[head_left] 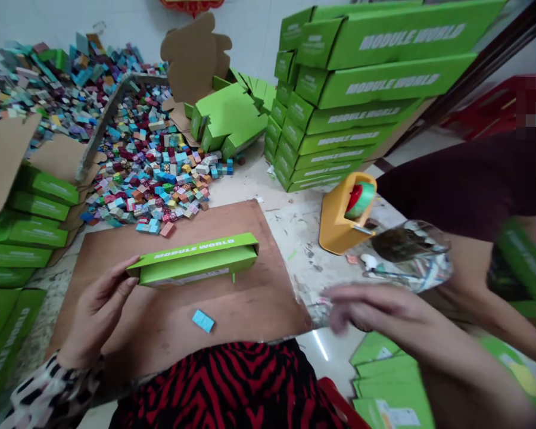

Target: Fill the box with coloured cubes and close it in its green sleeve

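My left hand [99, 304] grips the left end of a long green "MODULE WORLD" box [196, 260], which rests on a brown cardboard sheet [161, 322]. A small light-blue block [203, 320] lies on the sheet in front of the box. My right hand [375, 310] is blurred, fingers spread, over the sheet's right edge near a clear plastic bag [411, 256]. It holds nothing that I can make out. An orange tape dispenser [346, 211] with green tape stands just beyond that hand.
A high stack of green boxes [352, 101] rises at the back right. Several small coloured blocks [156, 173] are heaped at the back left. More green boxes [22, 238] lie at the left, flat green cartons [393, 387] at the lower right. Another person's dark sleeve [469, 179] reaches in from the right.
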The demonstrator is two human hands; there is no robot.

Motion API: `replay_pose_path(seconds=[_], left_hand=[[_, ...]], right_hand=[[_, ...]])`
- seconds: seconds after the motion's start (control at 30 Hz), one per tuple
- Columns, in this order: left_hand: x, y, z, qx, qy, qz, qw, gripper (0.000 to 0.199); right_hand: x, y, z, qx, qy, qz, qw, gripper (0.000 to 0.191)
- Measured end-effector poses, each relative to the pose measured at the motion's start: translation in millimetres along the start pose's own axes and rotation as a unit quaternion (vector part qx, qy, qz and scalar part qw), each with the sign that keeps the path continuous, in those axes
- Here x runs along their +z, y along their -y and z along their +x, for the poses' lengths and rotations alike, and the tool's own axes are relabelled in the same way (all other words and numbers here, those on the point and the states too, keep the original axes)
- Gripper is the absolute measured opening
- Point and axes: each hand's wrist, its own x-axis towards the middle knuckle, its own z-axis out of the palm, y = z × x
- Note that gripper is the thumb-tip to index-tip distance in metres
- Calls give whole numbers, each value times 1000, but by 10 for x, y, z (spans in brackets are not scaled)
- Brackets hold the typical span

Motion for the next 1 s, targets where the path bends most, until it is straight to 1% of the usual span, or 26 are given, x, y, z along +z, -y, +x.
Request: replay_pose_path(seconds=[0.03, 0.07, 0.1, 0.13, 0.17, 0.23, 0.33, 0.43, 0.53, 0.67, 0.8, 0.87, 0.93, 1.0], left_hand=[[4, 1, 0, 0, -1, -3, 1000, 37], [6, 1, 1, 1, -1, -6, 1000, 37], [8, 1, 3, 0, 0, -8, 1000, 38], [7, -1, 5, -3, 1, -10, 1000, 39], [6, -4, 9, -5, 4, -12, 1000, 40], [2, -14, 18, -6, 14, -11, 1000, 40], [-3, -37, 30, 13, 22, 7, 1000, 35], [-5, -63, 33, 32, 24, 11, 999, 33], [-6, -69, 30, 45, 30, 6, 999, 33], [-1, -23, 21, 68, 29, 32, 997, 32], [21, 49, 3, 105, 17, 91, 990, 35], [32, 79, -8, 121, 7, 96, 988, 36], [38, 101, -19, 115, 7, 77, 990, 36], [35, 107, -23, 91, 15, 44, 995, 36]], right_hand=[[118, -22, 149, 2, -60, 15, 998, 40], [227, -53, 307, 0, -130, 4, 992, 41], [325, -88, 464, -13, -164, -16, 986, 41], [410, -121, 608, -39, -172, -25, 984, 44], [479, -146, 734, -68, -165, -25, 984, 47], [572, -161, 913, -126, -115, -17, 985, 50], [604, -112, 1033, -173, -54, -31, 983, 48], [560, -49, 1078, -174, -31, -58, 983, 47], [496, -10, 1115, -165, -6, -50, 985, 50], [431, 20, 1155, -191, 31, -66, 979, 44], [416, 3, 1173, -228, 24, -121, 966, 41], [426, -22, 1173, -249, 11, -139, 958, 41], [442, -40, 1162, -256, 4, -153, 954, 41], [457, -41, 1141, -252, 3, -163, 954, 44]])
